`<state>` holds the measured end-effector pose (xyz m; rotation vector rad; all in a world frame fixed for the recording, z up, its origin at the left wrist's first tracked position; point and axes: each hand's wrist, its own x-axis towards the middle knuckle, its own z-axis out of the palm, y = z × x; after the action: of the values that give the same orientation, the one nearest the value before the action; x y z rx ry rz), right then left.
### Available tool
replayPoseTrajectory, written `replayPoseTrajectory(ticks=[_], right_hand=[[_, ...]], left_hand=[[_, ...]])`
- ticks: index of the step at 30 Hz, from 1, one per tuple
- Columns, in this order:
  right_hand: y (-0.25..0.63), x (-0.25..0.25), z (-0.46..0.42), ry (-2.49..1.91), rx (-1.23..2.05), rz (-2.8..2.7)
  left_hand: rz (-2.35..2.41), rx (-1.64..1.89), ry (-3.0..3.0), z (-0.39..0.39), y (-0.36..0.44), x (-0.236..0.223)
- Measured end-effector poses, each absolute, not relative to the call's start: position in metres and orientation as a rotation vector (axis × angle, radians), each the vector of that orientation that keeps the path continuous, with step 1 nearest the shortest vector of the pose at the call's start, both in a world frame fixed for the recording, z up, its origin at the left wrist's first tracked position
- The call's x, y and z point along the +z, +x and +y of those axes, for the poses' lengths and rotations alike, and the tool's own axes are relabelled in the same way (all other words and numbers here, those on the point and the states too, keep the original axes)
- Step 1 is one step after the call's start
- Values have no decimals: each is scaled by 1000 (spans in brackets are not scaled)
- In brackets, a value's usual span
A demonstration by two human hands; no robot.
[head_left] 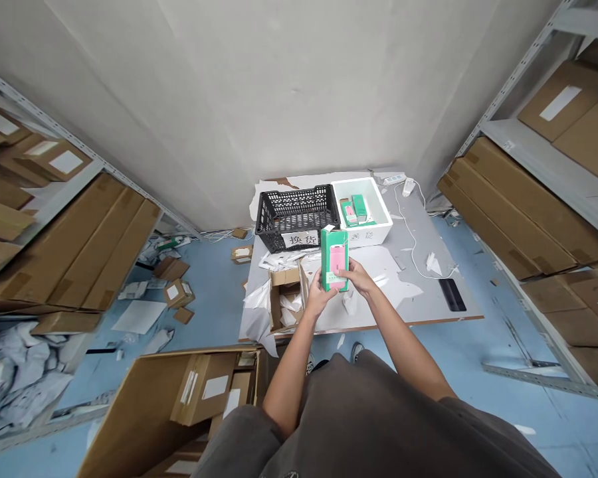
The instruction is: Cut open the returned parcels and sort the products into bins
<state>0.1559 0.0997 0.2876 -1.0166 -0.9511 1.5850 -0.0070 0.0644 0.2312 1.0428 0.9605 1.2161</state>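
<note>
The green box (327,265) is held upright over the front of the tabletop (426,229), its printed face (337,257) turned toward the wearer. Its lower left edge is pinched by the left grip (319,295), its lower right side by the right grip (357,276). Both sides are best pressed lightly, so that the card is not dented. Behind, a black crate (272,240) and a white bin (377,234) with similar boxes (359,208) are set side by side; an open carton (275,309) is placed to the left.
</note>
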Motion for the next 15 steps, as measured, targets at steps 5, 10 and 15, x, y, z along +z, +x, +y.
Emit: replayPoseTrajectory(ticks=[5, 10, 15], right_hand=[[155, 282, 98, -1059, 1526, -906], [151, 270, 102, -1157, 1391, -854], [134, 259, 104, -1347, 1225, -771]], left_hand=[[900, 1153, 1008, 64, -7, 228], [1131, 1197, 1159, 54, -2, 238], [1525, 1223, 1414, 50, 20, 247]])
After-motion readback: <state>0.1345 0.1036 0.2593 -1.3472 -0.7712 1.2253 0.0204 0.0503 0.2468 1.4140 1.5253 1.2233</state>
